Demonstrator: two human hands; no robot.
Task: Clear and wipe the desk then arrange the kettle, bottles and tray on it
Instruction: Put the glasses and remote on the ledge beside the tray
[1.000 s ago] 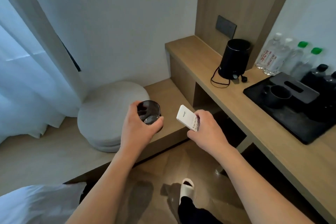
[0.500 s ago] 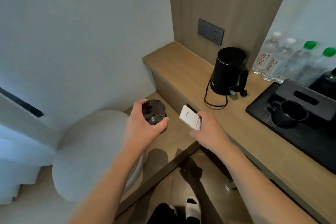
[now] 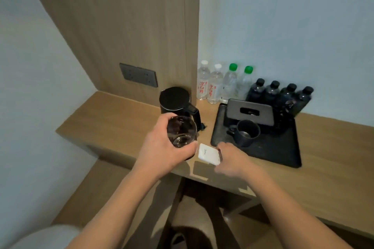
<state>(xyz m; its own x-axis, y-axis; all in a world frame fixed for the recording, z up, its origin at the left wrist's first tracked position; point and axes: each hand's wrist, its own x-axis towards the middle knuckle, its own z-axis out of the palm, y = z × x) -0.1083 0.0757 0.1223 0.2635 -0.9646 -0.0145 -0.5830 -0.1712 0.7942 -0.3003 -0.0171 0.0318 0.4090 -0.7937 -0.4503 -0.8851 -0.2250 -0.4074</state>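
Observation:
My left hand [image 3: 162,147] grips a dark drinking glass [image 3: 181,131] above the wooden desk [image 3: 113,115], just in front of the black kettle [image 3: 176,100]. My right hand [image 3: 232,157] holds a small white box [image 3: 208,153] over the desk's front edge, beside the black tray [image 3: 279,149]. On the tray sit a dark mug [image 3: 245,132] and a grey tissue box [image 3: 251,110]. Clear water bottles [image 3: 214,85] and several dark bottles [image 3: 281,93] line the wall behind.
A grey socket panel [image 3: 138,75] is set in the wood panel behind the kettle. A lower wooden step [image 3: 105,186] lies left of the desk, with a round grey cushion [image 3: 48,236] at the bottom left. The floor and my foot show below.
I have turned right and stepped up to the desk. Both hands, still holding the glass and the white box, have moved from over the low step to above the desk.

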